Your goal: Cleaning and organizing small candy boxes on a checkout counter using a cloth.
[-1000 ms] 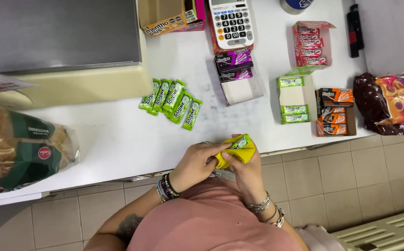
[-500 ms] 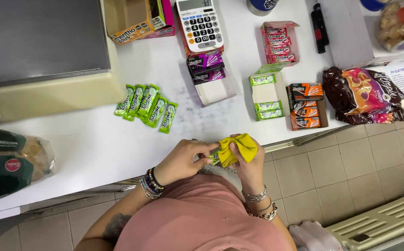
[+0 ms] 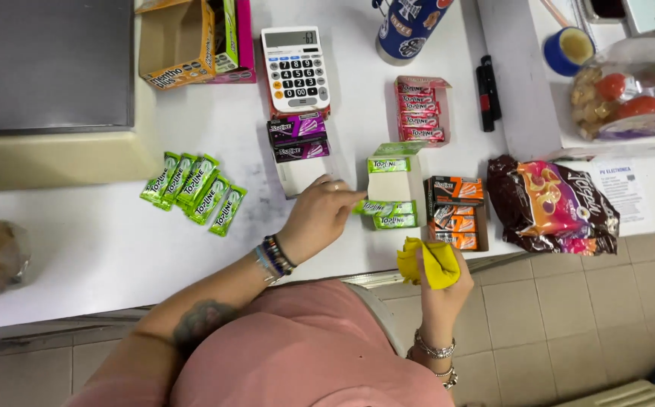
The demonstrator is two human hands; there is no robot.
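Observation:
My left hand [image 3: 318, 218] reaches across the white counter [image 3: 101, 249] and pinches a green gum pack [image 3: 376, 206] at the open green-and-white display box [image 3: 391, 185]. My right hand [image 3: 440, 290] hangs at the counter's front edge, closed around a crumpled yellow wrapper [image 3: 427, 262]. Several loose green gum packs [image 3: 193, 191] lie in a fan to the left of my left hand.
A purple gum box [image 3: 299, 139], a red gum box [image 3: 419, 111] and an orange gum box [image 3: 456, 213] sit around the green one. Behind them stand a calculator [image 3: 295, 69], a cardboard carton [image 3: 177, 41] and a blue can [image 3: 407, 26]. A dark snack bag [image 3: 557, 205] lies at right.
My left hand has left the yellow wrapper and moved forward to the green box, taking a gum pack. The right hand keeps the wrapper, shifted right.

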